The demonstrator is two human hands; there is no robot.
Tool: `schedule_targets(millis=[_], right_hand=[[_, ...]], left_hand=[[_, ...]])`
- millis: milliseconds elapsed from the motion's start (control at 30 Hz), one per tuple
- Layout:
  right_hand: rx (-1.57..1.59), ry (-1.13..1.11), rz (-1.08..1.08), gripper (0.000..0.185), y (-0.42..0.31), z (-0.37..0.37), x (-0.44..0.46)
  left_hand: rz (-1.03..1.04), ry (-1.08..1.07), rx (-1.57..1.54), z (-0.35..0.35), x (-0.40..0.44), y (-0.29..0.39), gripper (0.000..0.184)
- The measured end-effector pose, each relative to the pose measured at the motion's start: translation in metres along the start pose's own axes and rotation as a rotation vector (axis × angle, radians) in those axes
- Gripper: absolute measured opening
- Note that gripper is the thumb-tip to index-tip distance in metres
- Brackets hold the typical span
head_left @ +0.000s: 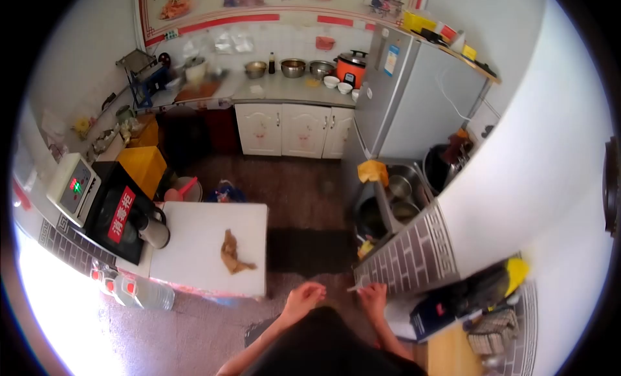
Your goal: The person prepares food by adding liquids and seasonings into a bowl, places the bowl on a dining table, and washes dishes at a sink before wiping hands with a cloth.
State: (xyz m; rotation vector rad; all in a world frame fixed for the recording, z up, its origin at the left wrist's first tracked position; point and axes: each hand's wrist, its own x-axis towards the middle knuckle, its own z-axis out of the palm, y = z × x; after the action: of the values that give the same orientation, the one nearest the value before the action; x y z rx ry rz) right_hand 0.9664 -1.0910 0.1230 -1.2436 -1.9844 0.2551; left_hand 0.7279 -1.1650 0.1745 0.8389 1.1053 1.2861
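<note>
In front of my body, my left hand (304, 300) is raised with its fingers curled together; whether anything is in them is too small to tell. To its right, my right hand (373, 297) pinches a thin whitish stick (353, 288), which points toward the left hand. The two hands are apart. Nearest to the left hand is a white-topped table (194, 227), where a crumpled brown cloth (234, 253) lies. A metal jug (154, 232) with a dark handle stands at the table's left side.
A black cabinet (107, 211) stands left, with large clear bottles (145, 293) below. On the right are a sink (424, 188) holding pots, a tiled half wall (411, 253) and a grey fridge (427, 91). A counter (278, 88) with bowls and an orange rice cooker (351, 70) lines the back.
</note>
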Motion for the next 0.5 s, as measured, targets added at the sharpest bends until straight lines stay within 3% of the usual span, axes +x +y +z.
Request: schedule_targets(millis=[267,367,433,467,500], right_hand=[[-0.108,-0.097,0.125,0.006,0.073,0.116,0.161],[0.011,-0.019,0.171,0.006,0.080,0.144,0.243],[0.020,-0.023,0.163,0.006,0.091,0.182,0.303],[0.007,-0.060,0.151,0.007,0.100,0.191,0.324],[0.049,-0.052,0.120,0.007,0.098,0.199,0.354]], left_hand=[[0.009,0.108,0.121,-0.076,0.212,0.025,0.017],[0.039,0.152,0.086,-0.095,0.297,0.056,0.014],[0.027,0.275,0.484,-0.109,0.347,0.070,0.019],[0.009,0.344,0.408,-0.111,0.368,0.075,0.032],[-0.008,0.340,0.393,-0.110,0.386,0.088,0.032]])
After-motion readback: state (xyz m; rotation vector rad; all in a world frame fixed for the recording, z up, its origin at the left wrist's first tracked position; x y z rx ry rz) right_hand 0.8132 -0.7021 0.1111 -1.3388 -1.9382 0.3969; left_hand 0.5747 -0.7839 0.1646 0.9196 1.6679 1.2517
